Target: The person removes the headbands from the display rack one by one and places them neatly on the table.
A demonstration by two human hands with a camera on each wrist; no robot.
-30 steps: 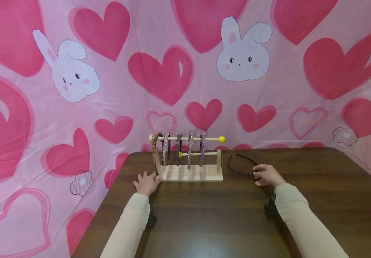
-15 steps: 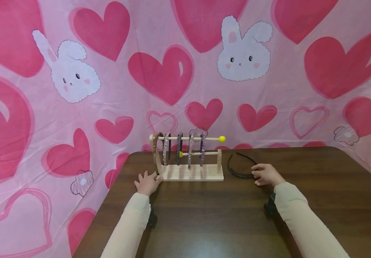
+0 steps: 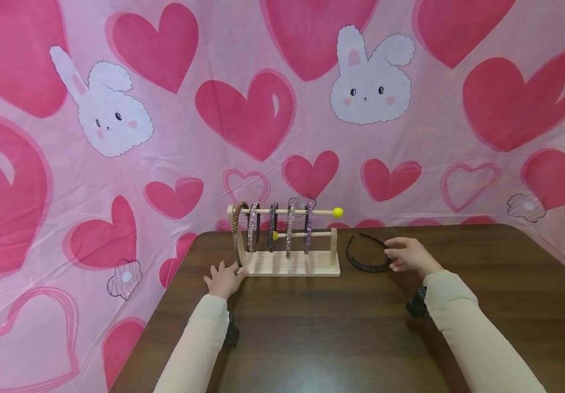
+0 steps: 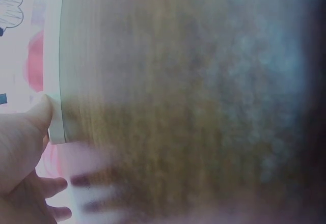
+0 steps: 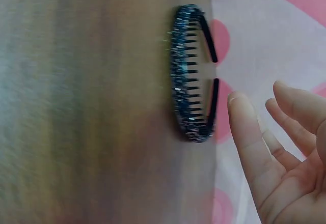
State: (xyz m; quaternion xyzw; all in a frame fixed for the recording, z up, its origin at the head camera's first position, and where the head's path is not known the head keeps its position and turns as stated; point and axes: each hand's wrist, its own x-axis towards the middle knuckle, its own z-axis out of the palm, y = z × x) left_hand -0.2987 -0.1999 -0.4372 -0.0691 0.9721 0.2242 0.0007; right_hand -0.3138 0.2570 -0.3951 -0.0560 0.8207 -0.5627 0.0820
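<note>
On the desk (image 3: 312, 333), just right of the wooden rack (image 3: 334, 243): a single headband (image 5: 178, 74), resting as an open loop with both ends toward the pink backdrop (image 3: 307, 125). Dark overall; in the right wrist view, a blue-black band thick with glitter, flecked with silvery and teal glints, and along the inner side a row of narrow black comb teeth. Ends smooth, slim and black, curving toward each other with a gap between. Beside the loop's right side, the right hand (image 3: 410, 255), fingers apart and loosely bent; overlapping the band in the head view, clear of it in the right wrist view. At the rack's left end, the left hand (image 3: 223, 281), fingers spread, thumb against the pale base (image 3: 317, 265). On the upper rod (image 3: 323, 212), five more headbands (image 3: 309, 226): brown-gold, silvery, dark grey, silvery again, purple.
</note>
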